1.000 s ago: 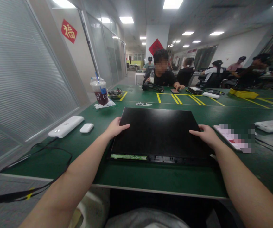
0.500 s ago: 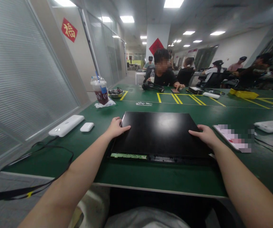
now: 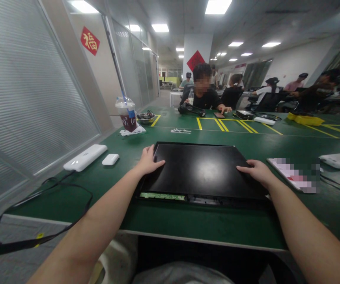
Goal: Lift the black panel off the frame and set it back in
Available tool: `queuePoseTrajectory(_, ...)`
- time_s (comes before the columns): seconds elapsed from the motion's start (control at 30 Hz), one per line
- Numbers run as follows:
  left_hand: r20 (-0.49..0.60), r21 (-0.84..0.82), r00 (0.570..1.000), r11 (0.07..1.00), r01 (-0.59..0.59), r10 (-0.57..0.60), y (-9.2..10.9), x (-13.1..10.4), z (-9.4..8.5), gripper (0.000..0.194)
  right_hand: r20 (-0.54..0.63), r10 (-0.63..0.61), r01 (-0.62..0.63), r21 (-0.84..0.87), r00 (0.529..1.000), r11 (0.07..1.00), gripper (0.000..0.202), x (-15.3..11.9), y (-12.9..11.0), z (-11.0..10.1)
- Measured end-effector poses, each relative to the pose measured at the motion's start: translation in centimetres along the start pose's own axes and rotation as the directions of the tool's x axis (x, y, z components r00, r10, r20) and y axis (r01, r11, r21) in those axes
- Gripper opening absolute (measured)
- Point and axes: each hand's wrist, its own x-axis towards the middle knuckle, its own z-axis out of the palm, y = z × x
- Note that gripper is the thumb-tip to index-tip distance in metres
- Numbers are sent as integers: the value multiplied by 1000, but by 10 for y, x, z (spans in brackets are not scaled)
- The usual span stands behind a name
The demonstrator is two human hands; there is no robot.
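Near edge of bench (image 3: 205,221) first: a black frame (image 3: 232,201) lies just in from it, green circuit strip (image 3: 162,196) exposed along the near side, left part.

Black panel (image 3: 196,169) rests over the frame, between the hands and touching both. Left hand (image 3: 150,162) grips its left side, thumb flat on the face, fingers at the outer edge. Right hand (image 3: 255,171) grips the right side likewise, thumb on top; its fingers are partly hidden.

Change noted: the panel's far edge has come down, and the frame's dark rim now shows beyond it. Judged from this, the panel lies closer to level with the frame; whether it sits fully inside cannot be told.

To the left, white case (image 3: 110,159) and white power bank (image 3: 85,157). Right of the right hand, a phone (image 3: 288,175), partly blurred out.

Farther: lidded cup (image 3: 128,120) on a napkin (image 3: 133,131), metal bowl (image 3: 145,117) beside it. Across the bench, a person in black (image 3: 202,101) touches a small device (image 3: 219,115).
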Motion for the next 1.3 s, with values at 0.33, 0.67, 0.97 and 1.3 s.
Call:
queuePoseTrajectory(0.33,76,97,997,995,-36,29,-1,3,2,70,-29,91,-93,-62,995,994,51,-2,-8,0)
queuePoseTrajectory(0.67,83,130,996,990,-44,33,-1,2,0,70,-15,140,-139,77,990,987,32,-7,-15,-3)
queuePoseTrajectory(0.97,78,128,996,991,-43,33,-3,3,1,69,-25,140,-137,82,990,987,34,-5,-12,-2)
queuePoseTrajectory(1.3,69,110,996,992,-54,47,-2,2,1,65,-29,112,-111,50,993,993,31,-4,-12,-3)
